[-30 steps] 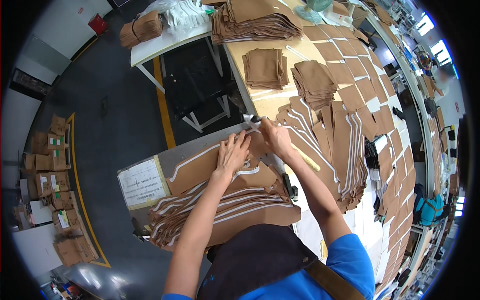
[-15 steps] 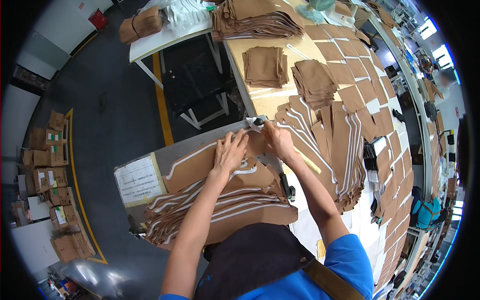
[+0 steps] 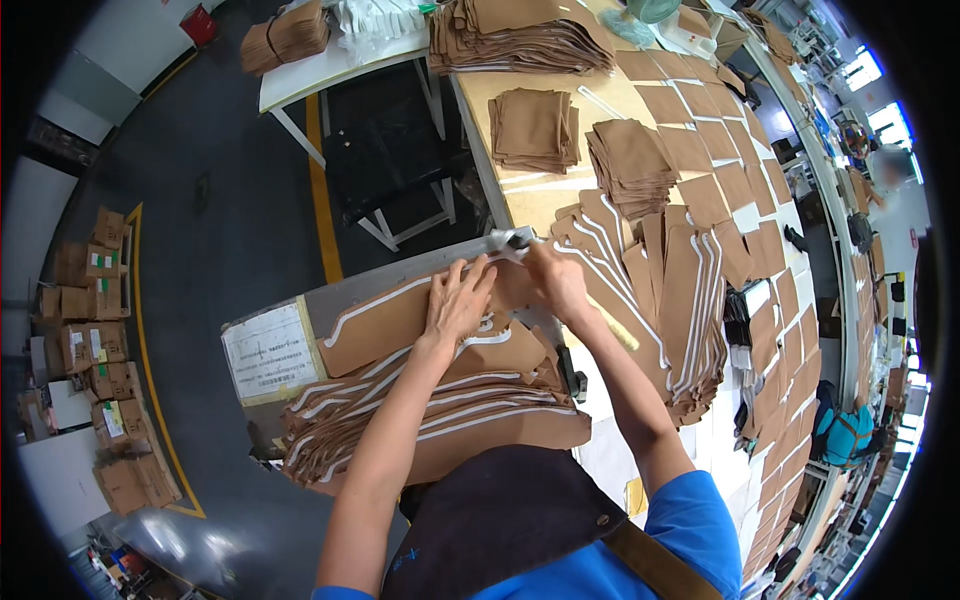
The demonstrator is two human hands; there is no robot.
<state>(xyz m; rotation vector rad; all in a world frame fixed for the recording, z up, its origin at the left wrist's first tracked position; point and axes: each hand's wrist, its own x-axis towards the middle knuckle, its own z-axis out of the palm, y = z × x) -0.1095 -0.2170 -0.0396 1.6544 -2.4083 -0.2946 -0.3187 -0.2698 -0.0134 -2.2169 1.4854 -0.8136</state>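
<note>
Brown cut piece [image 3: 400,318] lies under the spread left hand [image 3: 457,302]; right hand [image 3: 556,282] pinches its end, beside a white label sheet [image 3: 270,352].

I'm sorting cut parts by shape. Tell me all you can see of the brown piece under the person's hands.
The brown piece is a long, flat panel that looks like leather or stiff fabric, with a white strip along its upper edge. It lies flat on top of a fanned stack of similar pieces on a grey work surface. The left hand presses on it with spread fingers; the right hand grips its far end.

Left hand [image 3: 455,300] flat on top brown sheet [image 3: 400,318]; right hand [image 3: 560,283] pinches its far end.
</note>
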